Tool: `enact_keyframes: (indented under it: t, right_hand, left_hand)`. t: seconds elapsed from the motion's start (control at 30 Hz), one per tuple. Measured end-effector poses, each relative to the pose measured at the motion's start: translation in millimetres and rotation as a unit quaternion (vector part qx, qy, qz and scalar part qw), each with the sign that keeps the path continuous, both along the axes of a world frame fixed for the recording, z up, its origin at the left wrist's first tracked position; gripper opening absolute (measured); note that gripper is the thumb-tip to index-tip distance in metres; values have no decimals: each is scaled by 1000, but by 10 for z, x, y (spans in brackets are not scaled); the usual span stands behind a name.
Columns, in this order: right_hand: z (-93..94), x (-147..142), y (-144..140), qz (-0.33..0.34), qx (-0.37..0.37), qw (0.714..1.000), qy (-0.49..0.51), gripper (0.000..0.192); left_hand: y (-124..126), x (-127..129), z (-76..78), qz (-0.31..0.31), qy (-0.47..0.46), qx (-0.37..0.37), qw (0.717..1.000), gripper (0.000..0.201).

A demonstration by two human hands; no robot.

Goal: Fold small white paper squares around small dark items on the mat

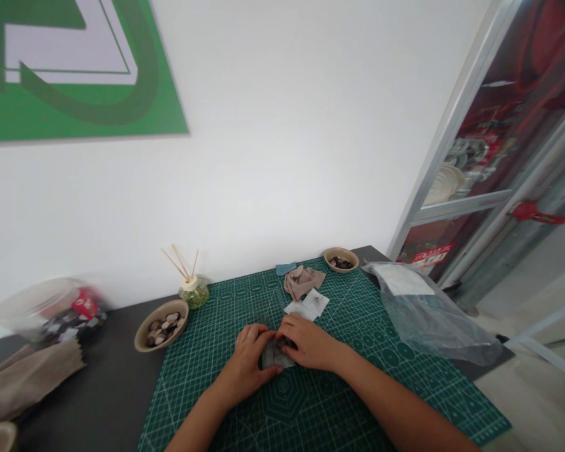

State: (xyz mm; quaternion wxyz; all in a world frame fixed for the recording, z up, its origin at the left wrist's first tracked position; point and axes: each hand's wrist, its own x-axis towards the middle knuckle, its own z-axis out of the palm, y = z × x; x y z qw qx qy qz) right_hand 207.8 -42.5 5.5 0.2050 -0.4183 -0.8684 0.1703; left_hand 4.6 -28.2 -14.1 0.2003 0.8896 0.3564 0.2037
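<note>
Both of my hands rest together on a green cutting mat (339, 402). My left hand (245, 361) and my right hand (308, 343) pinch a small grey fabric piece (273, 355) between them, pressed flat on the mat. Most of the piece is hidden under my fingers. Just beyond my right hand lie small white fabric squares (311, 304) and a crumpled beige cloth (302, 280). A small blue-grey swatch (285, 268) sits at the mat's far edge.
A bowl of buttons (161, 325) stands left of the mat, a smaller bowl (341, 259) at the far right. A reed diffuser (193, 291) stands near the wall. A clear plastic bag (421, 307) lies right. A plastic jar (51, 311) and beige cloth (26, 380) lie far left.
</note>
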Motion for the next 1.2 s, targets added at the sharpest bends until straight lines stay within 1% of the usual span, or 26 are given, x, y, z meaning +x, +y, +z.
enact_keyframes:
  t: [0.17, 0.37, 0.57, 0.73, 0.9, 1.07, 1.2]
  right_hand:
    - [20, -9, -14, 22, 3, 1000, 2, 14]
    - [-11, -3, -3, -4, 13, 1000, -3, 15]
    - [-5, -2, -4, 9, 9, 1000, -2, 14]
    - [17, -12, -12, -6, -2, 1000, -2, 13]
    - [29, -13, -14, 9, 1, 1000, -12, 13]
    - [4, -4, -5, -16, 7, 1000, -5, 14]
    - [4, 1, -6, -1, 8, 1000, 0, 14]
  left_hand:
    - [0, -5, -9, 3, 2, 0, 1000, 49]
    - [-2, 1, -2, 3, -2, 0, 1000, 51]
    - [-8, 6, 10, 3, -5, -2, 1000, 50]
    - [-7, 9, 16, 3, -1, -1, 1000, 50]
    - [-5, 6, 12, 2, -5, 0, 1000, 47]
    - [-11, 12, 38, 2, 1, -10, 1000, 53]
    - [-14, 15, 50, 4, 3, -10, 1000, 52]
